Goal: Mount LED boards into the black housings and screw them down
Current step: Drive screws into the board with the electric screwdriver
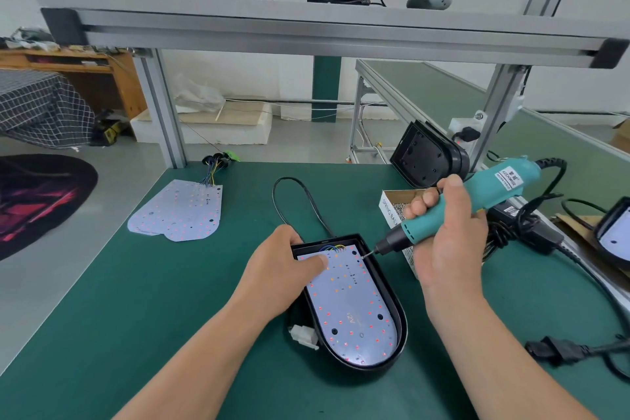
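Right fingers [422,198]: clamped round the teal screwdriver [477,201], thumb on top. The right hand [450,242] holds the tool slanted, bit pointing down and left.
Left hand [279,269]: thumb [317,262] pressed flat on the LED board [351,303]. The other fingers wrap over the far left corner of the black housing [403,324], tips hidden.
Board and housing: the board lies inside the housing, which sits flat on the table [136,317], right of centre and towards the near edge.
Bit tip [366,254]: at the board's far right corner, just beside a dark hole. Whether a screw rides on it is too small to tell.
Step in hand: judged to be screwing down, starting at that far right corner. Other dark holes nearer the rounded end look unfilled, so fastening seems barely begun.
Next move calls for: bringing the slanted bit square over the hole, pushing straight down, and keeping the thumb on so the board does not shift off its holes.
Supplies: the screw box [395,204] stands just beyond the housing towards the right edge. Spare boards [177,211] are stacked towards the far left corner.
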Tool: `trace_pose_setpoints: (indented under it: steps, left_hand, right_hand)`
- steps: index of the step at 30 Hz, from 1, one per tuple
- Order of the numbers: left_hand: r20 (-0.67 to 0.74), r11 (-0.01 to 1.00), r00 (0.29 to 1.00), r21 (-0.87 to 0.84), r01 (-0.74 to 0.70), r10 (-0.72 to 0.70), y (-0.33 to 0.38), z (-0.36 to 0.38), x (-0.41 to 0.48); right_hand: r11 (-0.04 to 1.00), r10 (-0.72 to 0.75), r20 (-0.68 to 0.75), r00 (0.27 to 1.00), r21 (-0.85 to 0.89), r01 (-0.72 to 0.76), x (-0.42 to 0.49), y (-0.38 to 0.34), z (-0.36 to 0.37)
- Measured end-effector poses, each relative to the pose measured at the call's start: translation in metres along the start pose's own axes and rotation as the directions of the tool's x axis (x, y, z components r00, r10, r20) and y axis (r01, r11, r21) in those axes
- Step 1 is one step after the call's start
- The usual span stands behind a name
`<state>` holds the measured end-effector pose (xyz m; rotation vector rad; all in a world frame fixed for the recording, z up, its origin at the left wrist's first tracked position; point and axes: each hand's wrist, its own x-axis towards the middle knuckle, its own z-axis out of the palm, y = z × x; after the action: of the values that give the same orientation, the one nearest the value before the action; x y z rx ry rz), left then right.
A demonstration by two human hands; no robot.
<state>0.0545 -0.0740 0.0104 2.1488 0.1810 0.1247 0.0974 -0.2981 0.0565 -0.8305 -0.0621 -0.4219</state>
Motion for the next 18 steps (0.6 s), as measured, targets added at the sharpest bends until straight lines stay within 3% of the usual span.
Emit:
trace_pose_setpoints:
  steps: [13, 18]
  left_hand:
    - [-0.007, 0.999, 0.999, -0.010, -0.033, 0.033, 0.0005, 0.0004, -0.0002]
    - [-0.022, 1.000, 0.999, -0.001, -0.031, 0.031, 0.0014, 0.0000, -0.0011]
  right_hand:
    - [0.998, -0.017, 0.053, 0.998, -0.053, 0.020, -0.0035, 0.0047, 0.0010]
    - [0.994, -0.019, 0.195, 0.981, -0.106, 0.040, -0.0093, 0.0012, 0.0055]
